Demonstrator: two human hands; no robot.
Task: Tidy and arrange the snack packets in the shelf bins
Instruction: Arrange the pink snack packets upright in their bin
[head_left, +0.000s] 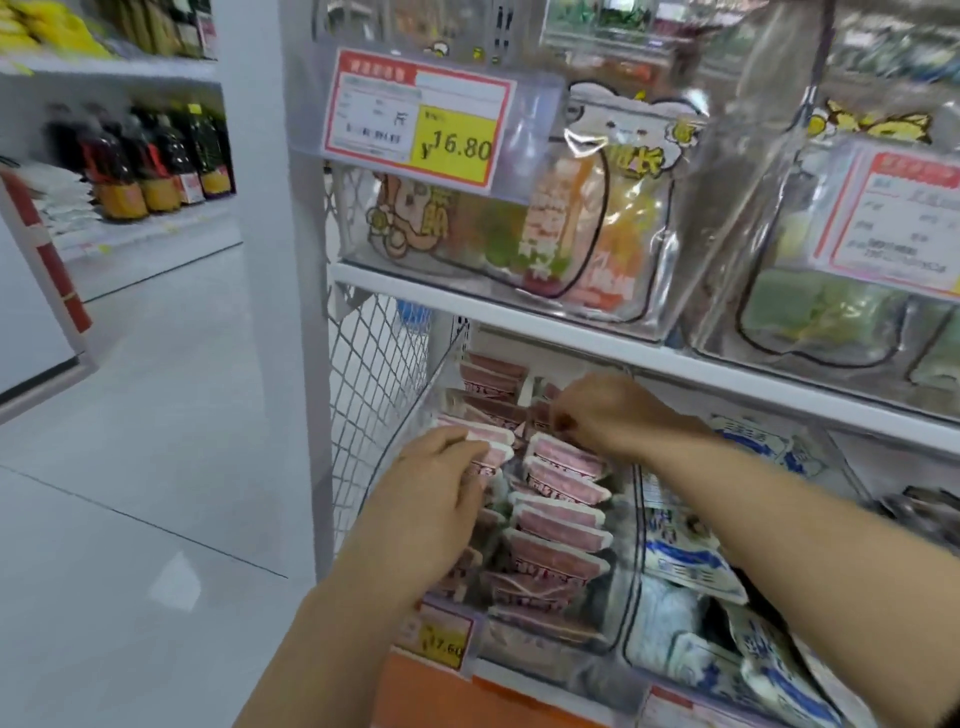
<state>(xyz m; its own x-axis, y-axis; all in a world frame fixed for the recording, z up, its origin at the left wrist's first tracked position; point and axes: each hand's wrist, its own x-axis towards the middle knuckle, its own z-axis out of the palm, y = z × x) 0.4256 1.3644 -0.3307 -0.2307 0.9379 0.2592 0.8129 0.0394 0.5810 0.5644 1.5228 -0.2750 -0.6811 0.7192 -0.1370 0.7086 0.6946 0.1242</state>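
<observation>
My left hand (436, 499) lies on the left row of the pink packets (563, 501). Its fingers are bent over their top edges and close on the upper ones, and the back of the hand faces me. The thumb is hidden, so I cannot say how it sits.

My right hand (615, 415) reaches further in, to the back of the same clear bin (621, 587). Its fingertips are drawn together and pinch the edge of one packet there. The picture is blurred at that spot, and I cannot tell how firmly I have it. My two hands are apart, with a few packets between them.

The pink packets stand on edge in two rows inside the bin, on the lower shelf (545, 680). The right row overlaps neatly from front to back. The left row under my palm looks looser, with darker packets tilted among the pink ones.

A small yellow price tag (447, 642) hangs on the front of the bin, below my left wrist. The blue and white packets (691, 564) fill the next bin to the right, and my right forearm crosses above them. A wire mesh panel (374, 374) closes the shelf on the left side. On the shelf above, a bin of cartoon-printed bags (519, 234) carries a large price card (415, 119) reading 16.80.
</observation>
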